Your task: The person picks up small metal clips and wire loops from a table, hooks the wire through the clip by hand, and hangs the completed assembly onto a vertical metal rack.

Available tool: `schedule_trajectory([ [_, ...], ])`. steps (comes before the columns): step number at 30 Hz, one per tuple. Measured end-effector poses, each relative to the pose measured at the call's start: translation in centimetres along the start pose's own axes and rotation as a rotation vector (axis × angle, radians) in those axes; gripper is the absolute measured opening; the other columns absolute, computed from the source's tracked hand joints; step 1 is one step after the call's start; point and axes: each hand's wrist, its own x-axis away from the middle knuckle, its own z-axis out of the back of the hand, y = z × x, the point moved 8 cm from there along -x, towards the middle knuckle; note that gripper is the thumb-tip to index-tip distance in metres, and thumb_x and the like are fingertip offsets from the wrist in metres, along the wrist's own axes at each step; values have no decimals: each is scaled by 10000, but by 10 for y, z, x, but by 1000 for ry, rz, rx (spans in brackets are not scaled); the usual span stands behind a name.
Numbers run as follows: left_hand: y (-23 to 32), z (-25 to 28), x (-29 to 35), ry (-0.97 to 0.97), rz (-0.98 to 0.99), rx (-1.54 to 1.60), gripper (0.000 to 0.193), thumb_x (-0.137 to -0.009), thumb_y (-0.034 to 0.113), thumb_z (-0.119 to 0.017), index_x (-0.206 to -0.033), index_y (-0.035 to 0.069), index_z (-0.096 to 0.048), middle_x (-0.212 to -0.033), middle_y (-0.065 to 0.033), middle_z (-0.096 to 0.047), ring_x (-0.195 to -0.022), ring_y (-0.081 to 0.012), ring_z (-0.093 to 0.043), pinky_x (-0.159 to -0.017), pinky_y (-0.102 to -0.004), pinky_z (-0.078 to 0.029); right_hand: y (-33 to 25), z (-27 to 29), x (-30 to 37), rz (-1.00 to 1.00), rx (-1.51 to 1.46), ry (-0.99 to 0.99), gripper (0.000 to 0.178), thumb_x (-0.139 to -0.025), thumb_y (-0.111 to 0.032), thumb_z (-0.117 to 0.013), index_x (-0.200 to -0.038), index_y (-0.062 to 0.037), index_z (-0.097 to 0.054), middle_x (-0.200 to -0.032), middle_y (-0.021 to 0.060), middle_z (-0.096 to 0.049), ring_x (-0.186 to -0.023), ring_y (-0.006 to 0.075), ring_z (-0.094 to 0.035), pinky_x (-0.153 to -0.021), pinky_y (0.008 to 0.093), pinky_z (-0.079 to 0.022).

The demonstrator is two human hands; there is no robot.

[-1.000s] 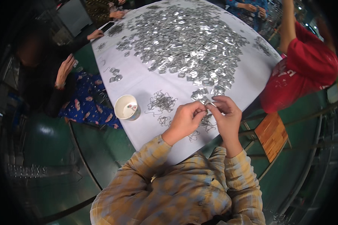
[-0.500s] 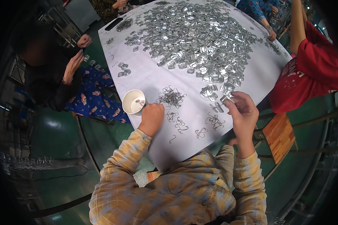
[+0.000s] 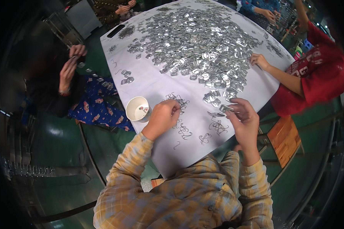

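Note:
My right hand (image 3: 245,119) pinches a small silver metal piece (image 3: 224,108) between thumb and fingertips, just above the near tip of the heap of similar shiny pieces (image 3: 202,49). My left hand (image 3: 163,117) is closed at the near edge of a tangle of thin wire hooks (image 3: 178,100). Its fingertips are pressed together, and whatever they hold is too small to make out. A white paper cup (image 3: 137,109) stands beside my left wrist. Between my hands lie more loose wire hooks (image 3: 218,127), in small clusters.
A white-covered table (image 3: 168,156) carries everything. To the left, a person in dark clothes (image 3: 46,72) handles a string of pieces. On the right, a person in a red shirt (image 3: 317,72) reaches to the heap. A wooden stool (image 3: 284,141) stands at the right; a black phone-like object (image 3: 116,31) lies far left.
My left hand has moved from beside the cup to the hook tangle. My right hand has shifted slightly left and down with its metal piece. The red-shirted person's hand now touches the heap.

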Motion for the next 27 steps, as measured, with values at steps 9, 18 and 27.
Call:
schedule_trajectory([
  [9, 88, 31, -23, 44, -158, 1023, 64, -802, -2, -624, -857, -1, -591, -952, -80, -550, -907, -177, -527, -817, -300, -409, -6, -16, 5, 28, 68, -63, 327, -767, 55, -636, -1081, -20, -581, -828, 93, -682, -763, 108, -641, -681, 244, -508],
  [18, 83, 19, -28, 29, -111, 916, 54, -843, 9, -574, -892, -2, -556, -940, -90, -590, -900, -168, -553, -828, -301, -428, -9, -22, 11, 59, 152, -143, 368, -757, 33, -662, -1107, -38, -575, -810, 94, -681, -742, 142, -653, -690, 262, -501],
  [27, 76, 14, -27, 67, -29, 1146, 43, -921, 13, -469, -959, 16, -450, -1002, -150, -625, -952, -155, -572, -876, -307, -422, 96, 70, -25, -141, 418, 213, 283, -779, -129, -690, -1033, -21, -626, -782, 96, -644, -710, 179, -615, -654, 285, -476],
])
